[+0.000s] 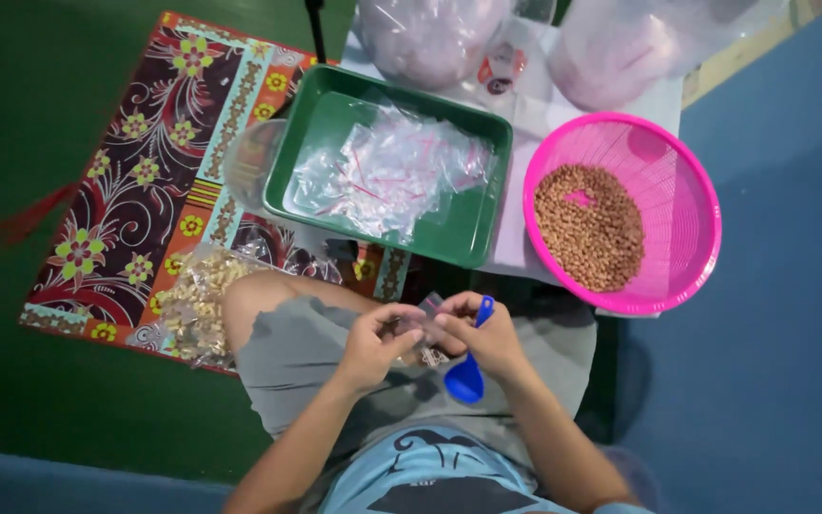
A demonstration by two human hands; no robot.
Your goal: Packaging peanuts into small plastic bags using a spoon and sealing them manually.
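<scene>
Clear zip bags [387, 176] fill the green tray [473, 243]; filled packets [197, 300] lie on the mat

The person wears grey shorts [335, 352] and a light blue T-shirt [430, 476] with a dark printed design on the front. Both arms are bare to the hands, the left hand [373, 347] and right hand [492, 338] without gloves, rings or a watch.

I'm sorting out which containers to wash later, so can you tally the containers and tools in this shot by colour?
Green: 1, the rectangular tray holding small clear bags.
Pink: 1, the round basket of brown nuts.
Blue: 1, the small scoop in the right hand.
Total: 3
</scene>
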